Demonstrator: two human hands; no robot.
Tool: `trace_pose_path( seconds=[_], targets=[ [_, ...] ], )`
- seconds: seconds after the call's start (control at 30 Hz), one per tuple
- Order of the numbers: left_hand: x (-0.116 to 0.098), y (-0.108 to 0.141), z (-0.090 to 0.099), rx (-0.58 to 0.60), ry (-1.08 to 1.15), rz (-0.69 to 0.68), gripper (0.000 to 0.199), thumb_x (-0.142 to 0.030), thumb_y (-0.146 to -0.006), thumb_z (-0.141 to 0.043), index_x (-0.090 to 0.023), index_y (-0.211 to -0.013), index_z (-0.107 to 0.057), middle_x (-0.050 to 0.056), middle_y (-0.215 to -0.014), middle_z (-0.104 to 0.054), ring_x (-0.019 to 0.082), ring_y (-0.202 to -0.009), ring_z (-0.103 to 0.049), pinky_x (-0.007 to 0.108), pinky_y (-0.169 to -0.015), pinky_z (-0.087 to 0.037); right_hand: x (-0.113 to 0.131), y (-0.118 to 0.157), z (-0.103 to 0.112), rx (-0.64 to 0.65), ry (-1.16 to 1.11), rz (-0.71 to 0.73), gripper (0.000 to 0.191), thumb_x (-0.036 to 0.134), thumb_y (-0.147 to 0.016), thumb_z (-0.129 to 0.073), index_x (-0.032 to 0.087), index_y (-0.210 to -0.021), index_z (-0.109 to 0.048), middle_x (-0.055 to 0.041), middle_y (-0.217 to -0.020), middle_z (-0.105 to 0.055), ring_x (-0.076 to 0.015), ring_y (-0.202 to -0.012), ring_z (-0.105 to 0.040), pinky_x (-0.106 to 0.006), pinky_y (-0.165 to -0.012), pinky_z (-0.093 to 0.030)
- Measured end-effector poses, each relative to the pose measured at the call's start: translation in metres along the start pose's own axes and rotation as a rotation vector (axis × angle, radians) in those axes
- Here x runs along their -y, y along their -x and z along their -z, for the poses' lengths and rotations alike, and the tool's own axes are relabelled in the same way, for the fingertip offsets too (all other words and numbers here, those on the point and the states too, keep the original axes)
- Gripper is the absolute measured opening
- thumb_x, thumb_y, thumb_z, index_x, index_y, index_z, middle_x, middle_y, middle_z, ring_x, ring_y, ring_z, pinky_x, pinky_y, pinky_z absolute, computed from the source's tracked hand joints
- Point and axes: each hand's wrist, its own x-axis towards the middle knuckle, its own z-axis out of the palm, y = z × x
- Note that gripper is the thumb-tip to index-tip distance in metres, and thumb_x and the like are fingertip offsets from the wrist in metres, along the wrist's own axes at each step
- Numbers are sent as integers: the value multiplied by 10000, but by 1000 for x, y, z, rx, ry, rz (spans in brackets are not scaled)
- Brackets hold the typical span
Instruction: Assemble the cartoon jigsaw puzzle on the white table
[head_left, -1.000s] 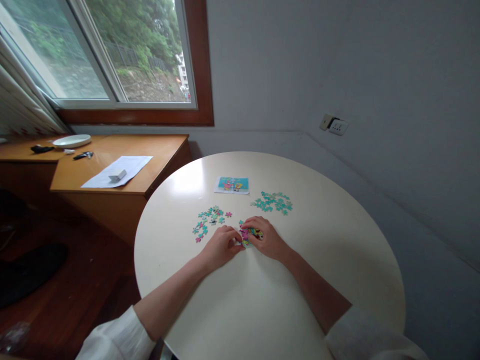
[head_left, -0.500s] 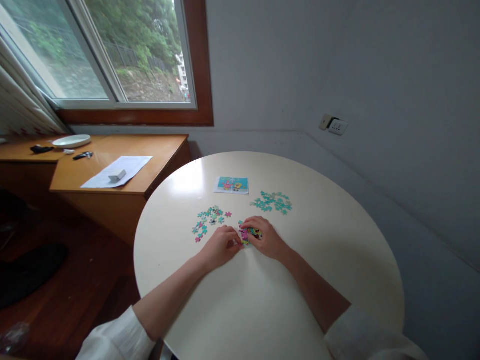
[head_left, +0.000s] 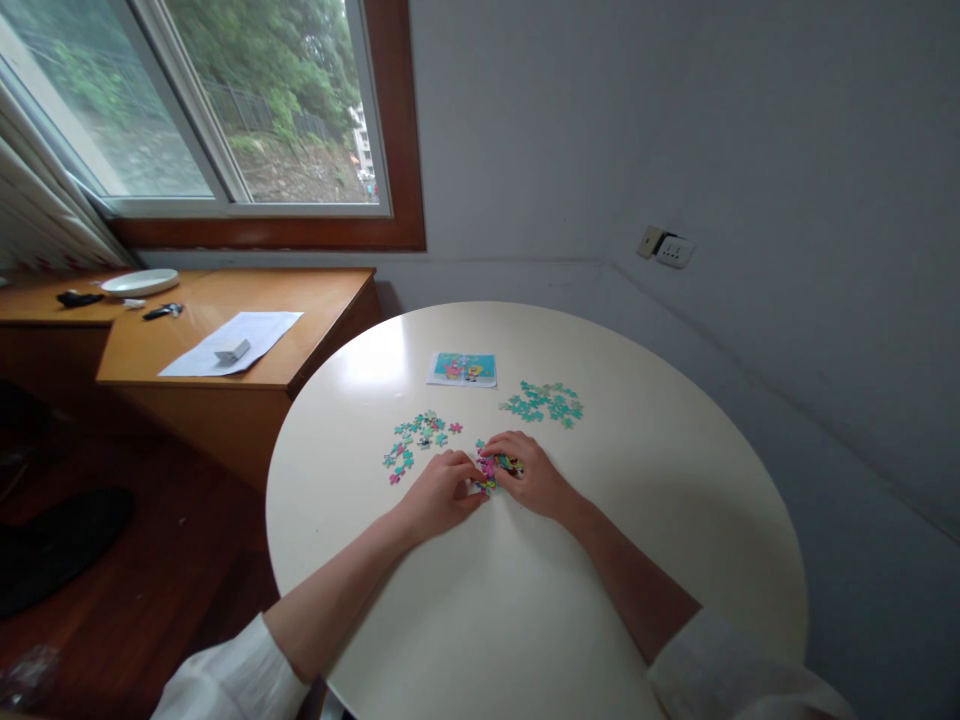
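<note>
Between my hands on the round white table lies a small cluster of joined jigsaw pieces [head_left: 489, 467], pink, yellow and teal, partly covered by my fingers. My left hand [head_left: 442, 492] rests at its left edge, with thumb and forefinger bent around pieces at the lower left corner. Curved over the cluster from the right is my right hand [head_left: 534, 476], its fingertips at the top and its thumb low on the pink part. Loose teal and pink pieces [head_left: 424, 430] are scattered up and left of my left hand. More teal pieces [head_left: 547, 402] lie beyond my right hand.
A picture card [head_left: 462, 369] with cartoon figures lies at the far side of the white table [head_left: 600, 600]. To the left, a wooden desk [head_left: 330, 300] holds a paper sheet [head_left: 262, 330], a small white box [head_left: 232, 351] and a white plate [head_left: 141, 282].
My left thumb has moved slightly down, away from the forefinger, at the cluster's lower left. My right hand stays over the pieces. The view has shifted very slightly.
</note>
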Motion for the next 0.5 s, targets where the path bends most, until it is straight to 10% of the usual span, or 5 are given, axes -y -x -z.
trace_pose_path(
  seconds=[0.5],
  targets=[
    [-3, -2, 0, -26, 9, 41, 112, -154, -646, -582, -170, -743, -636, 32, -746, -558, 125, -659, -494, 233, -637, -401, 0, 1, 0, 4, -3, -17, 250, 50, -652, -551, 206, -829, -633, -45, -880, -637, -182, -860, -566, -338, -789, -428]
  ],
)
